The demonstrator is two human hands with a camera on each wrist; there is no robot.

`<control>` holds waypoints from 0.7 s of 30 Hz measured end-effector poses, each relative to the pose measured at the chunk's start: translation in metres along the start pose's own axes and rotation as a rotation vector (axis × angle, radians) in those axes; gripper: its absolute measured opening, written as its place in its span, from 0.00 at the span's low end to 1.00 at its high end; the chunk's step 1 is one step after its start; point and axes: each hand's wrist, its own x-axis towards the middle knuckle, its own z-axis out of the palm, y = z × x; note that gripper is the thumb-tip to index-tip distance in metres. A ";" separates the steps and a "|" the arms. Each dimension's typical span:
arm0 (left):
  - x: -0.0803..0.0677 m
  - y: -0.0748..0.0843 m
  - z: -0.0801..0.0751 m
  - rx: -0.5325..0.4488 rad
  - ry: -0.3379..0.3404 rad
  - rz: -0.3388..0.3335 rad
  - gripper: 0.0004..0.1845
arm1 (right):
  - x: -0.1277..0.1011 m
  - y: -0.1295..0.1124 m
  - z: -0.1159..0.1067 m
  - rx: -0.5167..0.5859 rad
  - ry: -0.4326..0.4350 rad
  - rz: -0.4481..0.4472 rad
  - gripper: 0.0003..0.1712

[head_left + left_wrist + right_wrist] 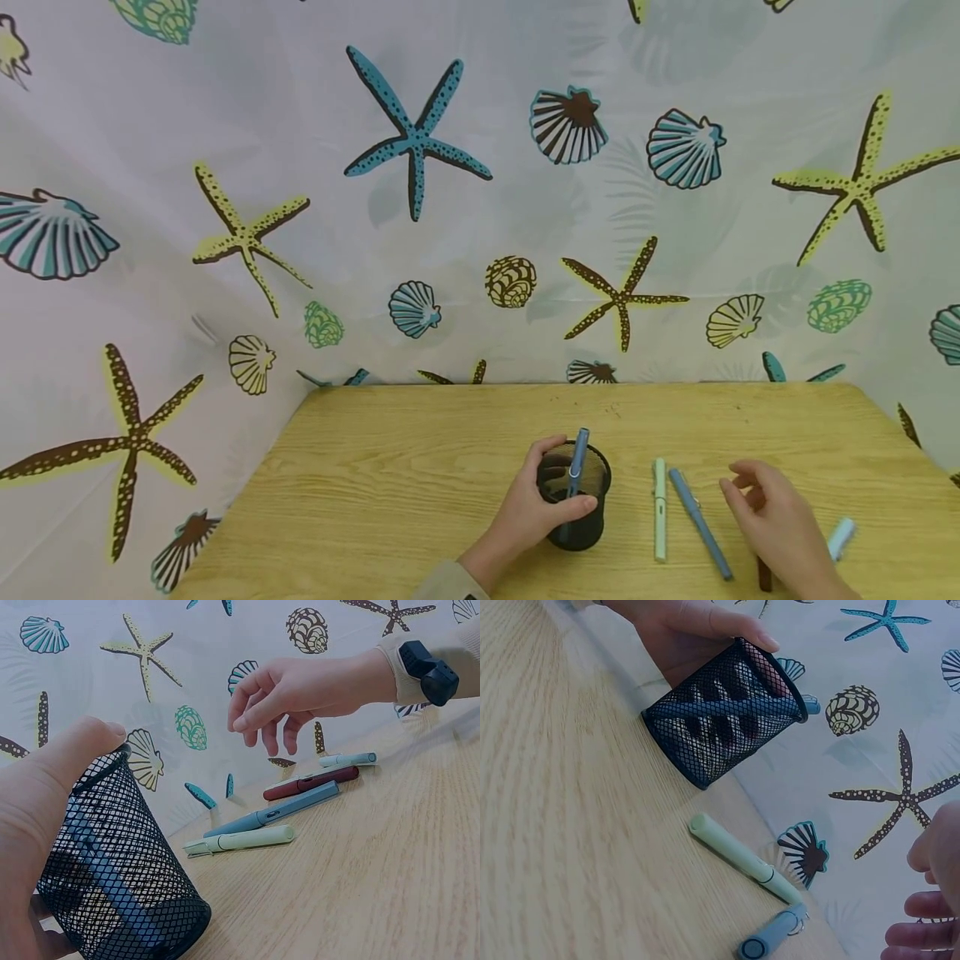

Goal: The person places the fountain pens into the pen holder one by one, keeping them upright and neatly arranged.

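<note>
My left hand (pixel 517 508) grips a black mesh pen holder (pixel 592 527), with the thumb at the near side of its rim and fingers around the far side. A blue pen (pixel 579 457) stands leaning inside it, its cap above the rim. To the right, my right hand (pixel 783 521) hovers over the table with fingers loosely bent and nothing between them. Beneath and beside it lie a blue pen (pixel 701 523), a dark red pen (pixel 311 782), partly hidden by the hand in the head view, and a light blue pen (pixel 842 537).
A pale green pen (pixel 660 510) lies between the holder and the loose blue pen. The wooden table (pixel 390 475) ends at a back edge against a white curtain (pixel 480 225) printed with starfish and shells, which also hangs along the sides.
</note>
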 end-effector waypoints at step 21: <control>0.001 -0.002 0.001 0.012 0.006 0.002 0.38 | -0.008 0.034 -0.030 -0.017 -0.178 0.207 0.29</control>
